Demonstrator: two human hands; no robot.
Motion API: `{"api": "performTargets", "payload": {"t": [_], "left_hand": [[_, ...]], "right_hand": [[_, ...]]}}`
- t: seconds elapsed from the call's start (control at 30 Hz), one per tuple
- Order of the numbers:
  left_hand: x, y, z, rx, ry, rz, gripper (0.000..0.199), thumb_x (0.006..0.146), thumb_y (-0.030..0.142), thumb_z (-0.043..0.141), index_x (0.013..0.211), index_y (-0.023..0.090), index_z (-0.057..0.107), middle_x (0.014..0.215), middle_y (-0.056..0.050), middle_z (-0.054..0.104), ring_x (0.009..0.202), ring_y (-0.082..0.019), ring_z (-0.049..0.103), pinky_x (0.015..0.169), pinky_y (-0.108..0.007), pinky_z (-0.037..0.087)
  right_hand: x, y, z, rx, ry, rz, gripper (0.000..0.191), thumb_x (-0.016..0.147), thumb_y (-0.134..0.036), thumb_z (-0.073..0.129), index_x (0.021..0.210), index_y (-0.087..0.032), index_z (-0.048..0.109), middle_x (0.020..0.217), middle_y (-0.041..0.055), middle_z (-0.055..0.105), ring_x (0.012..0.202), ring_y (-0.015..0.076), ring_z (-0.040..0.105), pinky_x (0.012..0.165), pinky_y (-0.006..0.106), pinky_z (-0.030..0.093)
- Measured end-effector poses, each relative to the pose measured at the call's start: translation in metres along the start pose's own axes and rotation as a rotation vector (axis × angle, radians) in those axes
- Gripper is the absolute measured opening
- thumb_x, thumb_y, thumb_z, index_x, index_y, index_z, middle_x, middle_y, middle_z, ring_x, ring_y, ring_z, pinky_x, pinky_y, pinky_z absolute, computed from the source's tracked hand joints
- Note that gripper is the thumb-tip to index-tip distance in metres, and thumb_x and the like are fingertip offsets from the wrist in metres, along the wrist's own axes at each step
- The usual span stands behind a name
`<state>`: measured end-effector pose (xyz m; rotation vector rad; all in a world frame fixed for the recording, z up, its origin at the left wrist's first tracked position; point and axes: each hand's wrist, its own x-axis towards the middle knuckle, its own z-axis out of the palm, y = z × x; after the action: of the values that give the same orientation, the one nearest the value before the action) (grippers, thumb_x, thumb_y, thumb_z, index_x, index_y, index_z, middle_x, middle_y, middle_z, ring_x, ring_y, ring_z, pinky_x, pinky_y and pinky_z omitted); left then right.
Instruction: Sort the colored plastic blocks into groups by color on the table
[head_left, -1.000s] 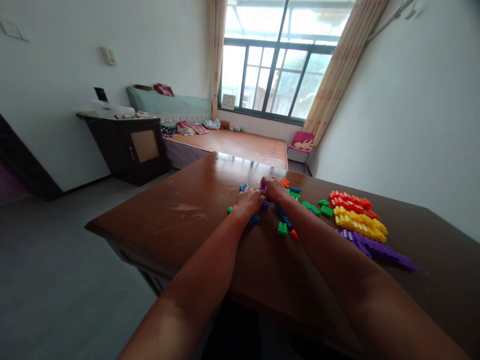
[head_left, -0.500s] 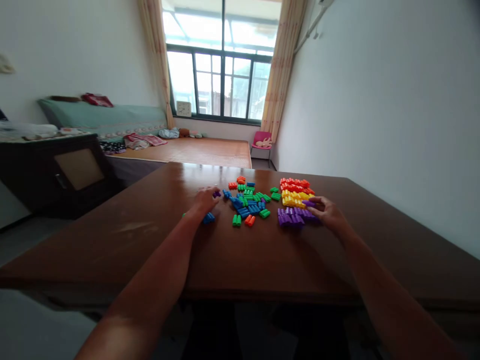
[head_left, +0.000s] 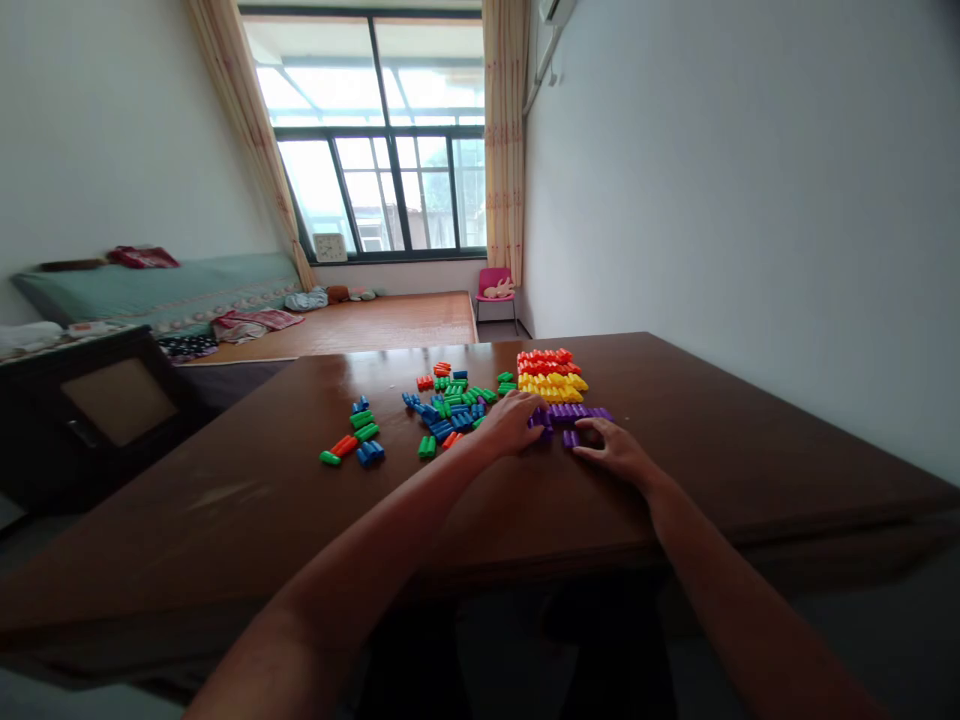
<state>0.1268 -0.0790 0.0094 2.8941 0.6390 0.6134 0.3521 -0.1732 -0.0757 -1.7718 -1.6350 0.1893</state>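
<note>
My left hand (head_left: 511, 424) reaches over the left end of the purple pieces, its fingers curled round small purple plastic blocks (head_left: 541, 424); part of them is hidden by the hand. Just to the right, my right hand (head_left: 619, 450) has thumb and fingertips closed at a single purple block (head_left: 571, 439) lying on the table. A row of purple blocks (head_left: 577, 412) runs behind it. Beyond that lie rows of yellow blocks (head_left: 553, 388) and red blocks (head_left: 546, 362). The blocks look like short ribbed double tubes.
Mixed blue blocks (head_left: 442, 425) and green blocks (head_left: 427, 447) lie in a loose heap left of the rows. Farther left is a small group with an orange block (head_left: 344, 446). All rest on a brown table (head_left: 247, 500). A dark cabinet (head_left: 97, 400) stands left.
My left hand has moved right from the left group to the purple blocks. My right hand has come down nearer the table's front with a purple block. The view has turned right.
</note>
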Motion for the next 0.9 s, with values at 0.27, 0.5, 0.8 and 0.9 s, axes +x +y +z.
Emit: {"api": "performTargets", "payload": {"t": [0.27,0.5,0.8,0.9], "left_hand": [[0.033,0.023,0.036,0.168,-0.159,-0.020,0.039,0.080,0.032,0.063,0.117,0.021,0.059,0.116,-0.008,0.066,0.113,-0.028,0.055,0.094,-0.039,0.047],[0.036,0.023,0.048,0.255,-0.204,-0.060,0.035,0.081,0.033,0.062,0.113,0.021,0.058,0.112,-0.010,0.066,0.114,-0.029,0.054,0.097,-0.044,0.044],[0.037,0.023,0.049,0.285,-0.250,-0.067,0.034,0.080,0.035,0.062,0.111,0.021,0.063,0.107,-0.010,0.068,0.112,-0.031,0.053,0.091,-0.044,0.045],[0.036,0.020,0.047,0.284,-0.220,-0.040,0.036,0.080,0.041,0.064,0.110,0.021,0.064,0.110,-0.010,0.067,0.112,-0.032,0.053,0.091,-0.045,0.044]], "right_hand": [[-0.002,0.007,-0.007,-0.142,0.011,0.057,0.016,0.083,-0.028,0.056,0.090,-0.023,0.070,0.090,0.0034,0.072,0.084,0.0196,0.064,0.079,0.031,0.048],[-0.004,0.005,-0.011,-0.156,0.180,0.155,0.018,0.083,-0.026,0.054,0.095,-0.023,0.066,0.097,0.0047,0.070,0.079,0.0170,0.063,0.073,0.028,0.047],[0.000,0.003,-0.007,-0.169,0.066,0.124,0.027,0.077,-0.046,0.068,0.089,-0.022,0.064,0.089,0.0049,0.070,0.081,0.0205,0.065,0.073,0.030,0.048],[0.002,-0.001,-0.005,-0.107,0.092,0.171,0.035,0.078,-0.054,0.065,0.091,-0.022,0.062,0.088,0.0057,0.071,0.080,0.0212,0.067,0.071,0.030,0.048]]}}
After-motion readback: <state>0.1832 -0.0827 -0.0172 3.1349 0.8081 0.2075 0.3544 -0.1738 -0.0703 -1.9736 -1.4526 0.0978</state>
